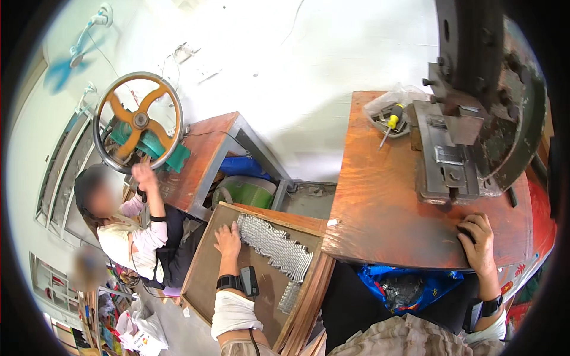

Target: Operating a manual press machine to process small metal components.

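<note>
My left hand (227, 240) lies in a shallow wooden tray (205, 279), its fingers stretched out and apart. The fingertips reach the end of a long band of small silvery metal pieces (276, 243) packed in rows. A smaller block of the same pieces (289, 298) sits near the tray's lower right side. On the front edge of the wooden-topped table rests my right hand (477, 240), fingers curled; whatever may be inside them is hidden. Just beyond it stands a metal press (454, 160) with a die block under its ram.
A clear plastic bag (383, 107) and a yellow-handled screwdriver (392, 118) lie left of the press. Below the table edge hangs a blue bag (371, 279) holding metal pieces. At the left, another person (139, 237) sits by a large handwheel (141, 120). A green sack (246, 193) is under the far bench.
</note>
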`<act>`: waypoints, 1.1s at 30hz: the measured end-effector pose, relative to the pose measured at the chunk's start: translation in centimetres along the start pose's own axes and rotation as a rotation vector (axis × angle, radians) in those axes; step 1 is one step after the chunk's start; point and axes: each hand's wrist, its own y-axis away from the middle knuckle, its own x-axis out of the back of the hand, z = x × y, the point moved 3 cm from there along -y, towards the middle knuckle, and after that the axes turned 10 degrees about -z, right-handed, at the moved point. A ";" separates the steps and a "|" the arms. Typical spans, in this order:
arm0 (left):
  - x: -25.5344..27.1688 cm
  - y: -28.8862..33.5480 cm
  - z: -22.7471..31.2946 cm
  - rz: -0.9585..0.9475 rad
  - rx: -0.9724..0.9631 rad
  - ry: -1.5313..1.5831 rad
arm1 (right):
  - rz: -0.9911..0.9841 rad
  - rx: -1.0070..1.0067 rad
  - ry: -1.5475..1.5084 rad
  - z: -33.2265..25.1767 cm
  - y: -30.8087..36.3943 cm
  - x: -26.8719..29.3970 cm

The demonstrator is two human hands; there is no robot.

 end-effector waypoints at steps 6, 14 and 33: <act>0.1 -0.1 0.4 -0.146 -0.043 -0.204 | 0.009 -0.055 0.013 -0.2 -0.3 -0.3; 2.4 -2.6 -0.2 -0.470 -0.245 0.451 | 0.010 -0.064 0.040 -0.2 -0.3 -0.4; 1.9 -2.4 0.1 -0.329 -0.279 0.092 | 0.012 -0.042 0.056 -0.5 -0.2 -0.3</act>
